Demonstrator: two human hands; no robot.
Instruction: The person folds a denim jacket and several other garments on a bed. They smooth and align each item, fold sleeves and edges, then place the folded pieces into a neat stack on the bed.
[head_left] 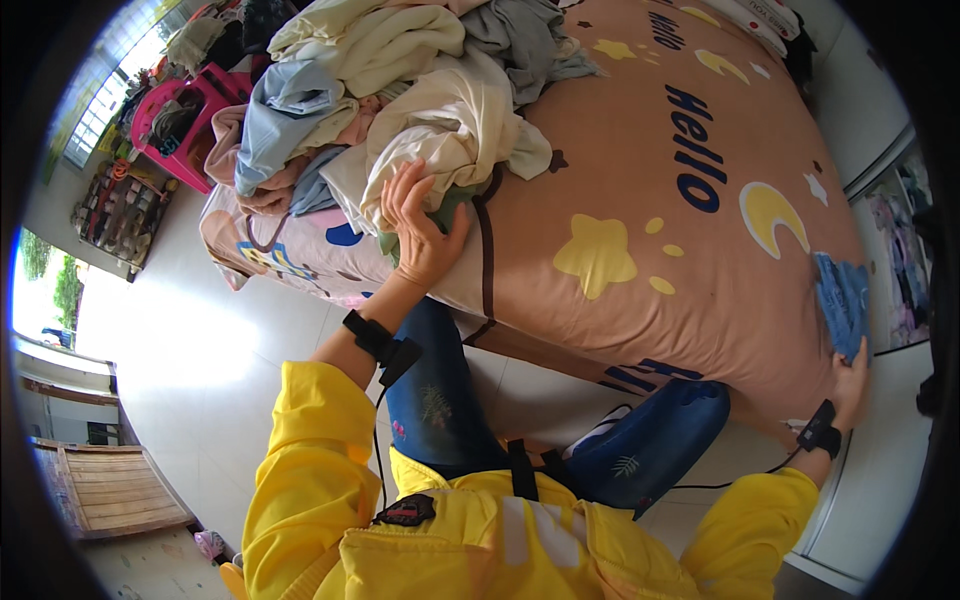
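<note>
My left hand (425, 230) lies with its fingers stretched out and apart against the near side of a heap of clothes. Under the fingers is a cream-coloured garment (450, 120), crumpled, with a bit of green cloth (455, 205) beside it. Far to the right, my right hand (850, 385) has its fingers at the lower end of a folded blue denim garment (843, 300). That garment rests at the right edge of the bed (690, 290), and the fingers appear closed on it. A light blue garment (285, 105) and a grey garment (515, 40) lie in the same heap.
The bed has a brown sheet with yellow stars and moons. A pink plastic chair (195, 120) piled with clothes stands at the far left, near a rack (125, 210). An open white wardrobe (900, 260) borders the right side. A wooden board (115, 490) is at lower left.
</note>
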